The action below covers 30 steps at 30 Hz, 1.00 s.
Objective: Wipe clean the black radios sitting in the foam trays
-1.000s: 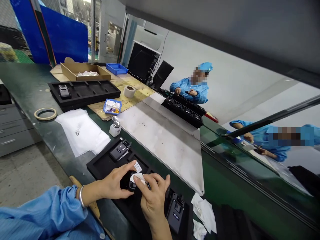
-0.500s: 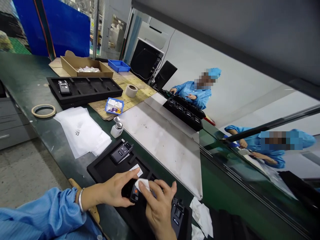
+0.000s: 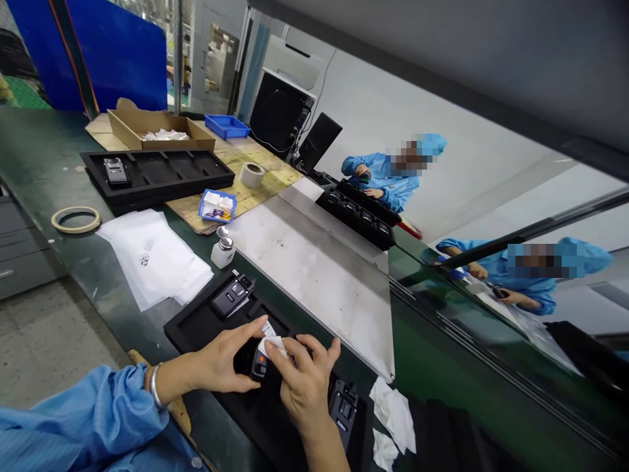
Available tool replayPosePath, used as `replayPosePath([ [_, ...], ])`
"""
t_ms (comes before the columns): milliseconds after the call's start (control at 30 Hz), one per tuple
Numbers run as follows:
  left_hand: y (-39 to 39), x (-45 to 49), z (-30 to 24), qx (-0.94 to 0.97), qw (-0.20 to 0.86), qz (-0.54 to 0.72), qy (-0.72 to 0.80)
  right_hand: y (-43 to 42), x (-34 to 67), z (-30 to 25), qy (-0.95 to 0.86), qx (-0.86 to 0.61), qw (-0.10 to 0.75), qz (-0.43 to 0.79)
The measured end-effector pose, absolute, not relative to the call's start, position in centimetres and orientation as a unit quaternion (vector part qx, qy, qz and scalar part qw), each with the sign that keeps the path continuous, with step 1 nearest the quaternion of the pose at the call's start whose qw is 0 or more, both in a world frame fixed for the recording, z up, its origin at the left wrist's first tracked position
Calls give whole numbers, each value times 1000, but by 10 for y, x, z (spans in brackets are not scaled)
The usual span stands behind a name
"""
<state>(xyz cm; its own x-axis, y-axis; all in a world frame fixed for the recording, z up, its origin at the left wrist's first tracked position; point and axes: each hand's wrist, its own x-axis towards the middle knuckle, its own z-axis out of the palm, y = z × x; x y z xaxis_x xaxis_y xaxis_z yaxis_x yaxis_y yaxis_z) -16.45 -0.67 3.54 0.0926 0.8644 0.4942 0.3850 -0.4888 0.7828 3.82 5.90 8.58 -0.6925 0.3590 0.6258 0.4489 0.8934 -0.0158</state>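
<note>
Between my hands is a small black handheld device (image 3: 260, 364) with an orange button, seen end-on above a black foam tray (image 3: 189, 326). Thumb and fingers of my left hand (image 3: 223, 364) grip its two ends. My right hand (image 3: 307, 380) presses a folded white wipe (image 3: 272, 343) against the device's upper side, its outer fingers raised. In the tray's far compartment lies a similar black device (image 3: 232, 296); another black device (image 3: 343, 410) sits in the near end, beside my right wrist. A white label card (image 3: 268, 328) shows just past my left fingertips.
A pump bottle (image 3: 223, 251), white bags (image 3: 152, 259) and a tape roll (image 3: 76, 219) lie beyond the tray. Crumpled wipes (image 3: 393, 410) are at right. Another foam tray (image 3: 157, 174) and a cardboard box (image 3: 160, 128) stand farther back. Two co-workers in blue sit across the glass.
My view has shifted slightly, moving the scene a little left. Both hands keep hold of the device and wipe. Across the glass, one co-worker has lifted a dark object.
</note>
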Motion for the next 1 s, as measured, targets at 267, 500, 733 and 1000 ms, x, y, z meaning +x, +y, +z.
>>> replayPosePath([
  [267, -6, -159, 36, 746, 193, 484, 416, 75, 38, 89, -907, -240, 330, -105],
  [500, -8, -159, 43, 726, 211, 491, 433, 69, 97, 60, -840, -379, 377, -93],
  [733, 5, -153, 46, 694, 207, 440, 532, 14, 149, 15, -804, -443, 389, -76],
  [1000, 96, -107, 81, 652, 133, 98, 740, -32, 165, -13, -759, -498, 417, -43],
])
